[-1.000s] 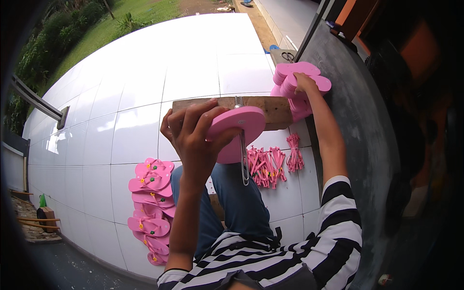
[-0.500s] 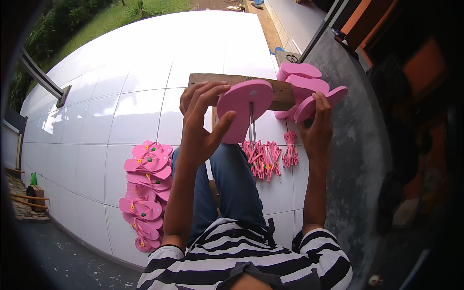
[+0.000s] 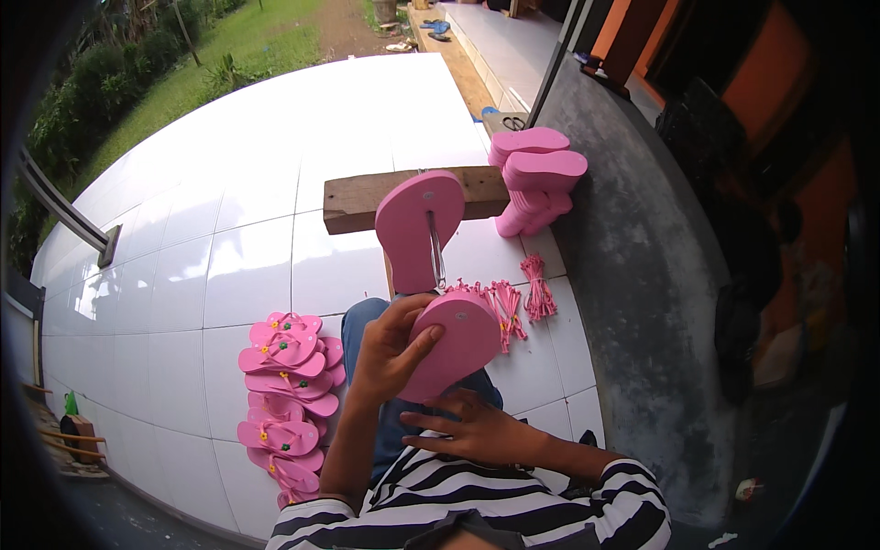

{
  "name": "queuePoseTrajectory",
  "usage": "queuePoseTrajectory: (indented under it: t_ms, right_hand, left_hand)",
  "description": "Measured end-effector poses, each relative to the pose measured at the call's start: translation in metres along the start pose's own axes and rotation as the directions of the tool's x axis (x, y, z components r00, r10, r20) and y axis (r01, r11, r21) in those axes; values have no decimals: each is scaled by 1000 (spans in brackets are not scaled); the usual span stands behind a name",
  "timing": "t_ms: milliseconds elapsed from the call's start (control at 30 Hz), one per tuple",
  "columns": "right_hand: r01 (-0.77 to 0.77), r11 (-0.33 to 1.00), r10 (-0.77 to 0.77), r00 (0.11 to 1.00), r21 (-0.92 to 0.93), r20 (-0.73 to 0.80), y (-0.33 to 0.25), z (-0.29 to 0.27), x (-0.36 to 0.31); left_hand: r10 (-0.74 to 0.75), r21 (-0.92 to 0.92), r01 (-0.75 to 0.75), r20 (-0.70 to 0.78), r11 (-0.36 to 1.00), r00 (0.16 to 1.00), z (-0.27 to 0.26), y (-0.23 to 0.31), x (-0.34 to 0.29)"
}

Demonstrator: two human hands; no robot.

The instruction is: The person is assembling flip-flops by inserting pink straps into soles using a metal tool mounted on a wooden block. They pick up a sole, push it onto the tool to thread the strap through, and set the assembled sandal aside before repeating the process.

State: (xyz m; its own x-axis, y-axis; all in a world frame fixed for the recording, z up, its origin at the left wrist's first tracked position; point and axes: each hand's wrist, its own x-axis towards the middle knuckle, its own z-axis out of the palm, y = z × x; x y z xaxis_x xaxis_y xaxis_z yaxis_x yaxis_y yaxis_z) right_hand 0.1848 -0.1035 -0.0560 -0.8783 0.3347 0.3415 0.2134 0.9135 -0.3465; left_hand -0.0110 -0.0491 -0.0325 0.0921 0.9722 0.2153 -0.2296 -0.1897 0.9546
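My left hand (image 3: 394, 353) grips a pink flip-flop sole (image 3: 463, 339) by its left edge, thumb on top, above my lap. Just below that sole's lower end is my right hand (image 3: 477, 431), fingers spread; whether they touch the sole I cannot tell. Beyond them, another pink sole (image 3: 408, 225) leans against a wooden beam (image 3: 353, 202), with a thin metal rod (image 3: 435, 243) standing out through it.
Finished-looking pink flip-flops (image 3: 284, 385) with straps and small flowers lie piled at left. Bundled pink straps (image 3: 538, 289) and loose straps (image 3: 506, 307) are on the white tiles (image 3: 247, 275) to the right. Stacked bare soles (image 3: 545, 170) stand behind, with scissors (image 3: 513, 123) farther back.
My left hand has left the sole at the beam and now holds another sole nearer me. My right hand has come from beside the stack, where it held pink soles, toward my lap.
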Motion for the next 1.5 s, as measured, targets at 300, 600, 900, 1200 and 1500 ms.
queuePoseTrajectory:
  t_ms: [300,600,900,1200,1500]
  right_hand:
    - [-160,954,283,759,254,-586,69,-63,46]
    - [-165,962,271,697,219,-664,89,-58,61]
    - [-291,882,462,689,370,-559,81,-73,67]
    - [-371,770,635,518,519,-572,77,-56,79]
    - [-348,768,641,417,538,-644,100,-52,94]
  left_hand:
    - [591,298,-574,40,763,806,-1,3,15]
    - [659,670,-533,87,516,747,-18,22,35]
    - [411,416,-289,-242,862,879,1,29,31]
    - [298,435,-157,-277,886,913,3,55,46]
    - [318,503,-85,-397,860,861,8,49,66]
